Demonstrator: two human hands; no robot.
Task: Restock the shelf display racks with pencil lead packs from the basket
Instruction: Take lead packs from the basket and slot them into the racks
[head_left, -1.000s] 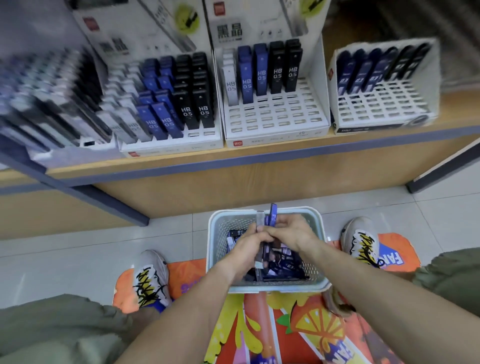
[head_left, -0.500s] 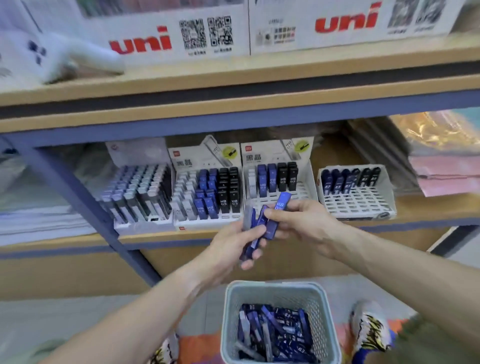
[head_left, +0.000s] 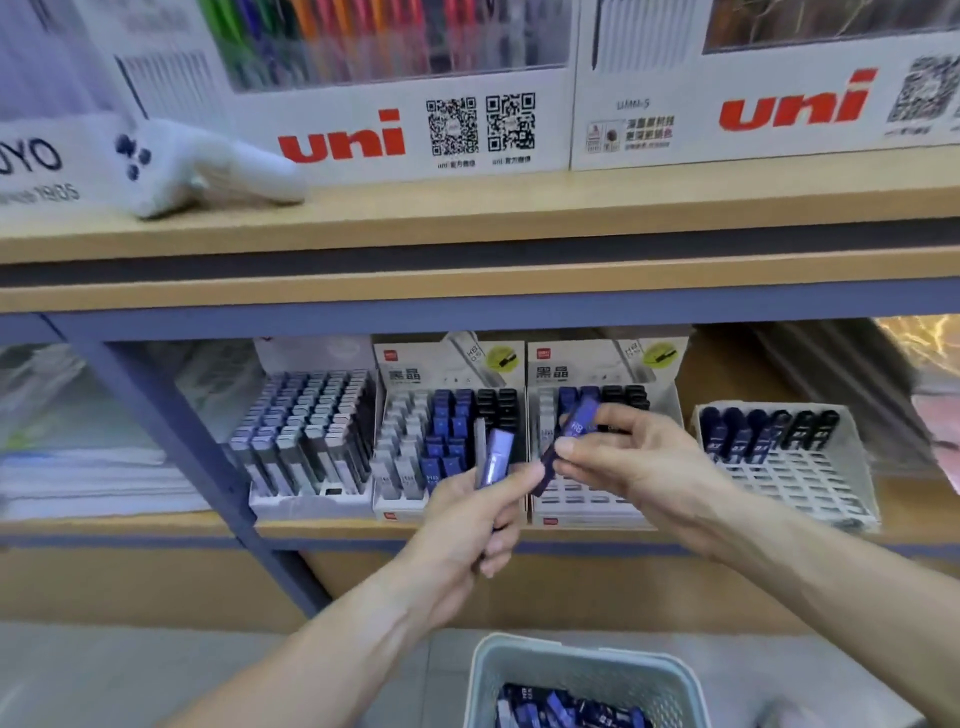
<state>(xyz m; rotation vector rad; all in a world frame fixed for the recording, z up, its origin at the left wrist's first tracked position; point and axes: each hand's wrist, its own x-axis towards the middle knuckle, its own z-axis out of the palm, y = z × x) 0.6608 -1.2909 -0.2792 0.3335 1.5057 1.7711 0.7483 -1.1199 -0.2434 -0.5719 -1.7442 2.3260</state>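
Left hand (head_left: 467, 525) grip: curled round a few slim rectangular plastic lead packs (head_left: 496, 457), blue one clearest, count unclear. Right hand (head_left: 631, 462) pinches one blue pack (head_left: 574, 434), tilted, before the slotted white rack (head_left: 597, 499). Mesh plastic basket (head_left: 582, 670) at 6 o'clock, cut off, more packs inside.

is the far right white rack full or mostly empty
Mostly empty. The far right white rack holds a single back row of blue and black lead packs; the grid slots in front of them are bare.
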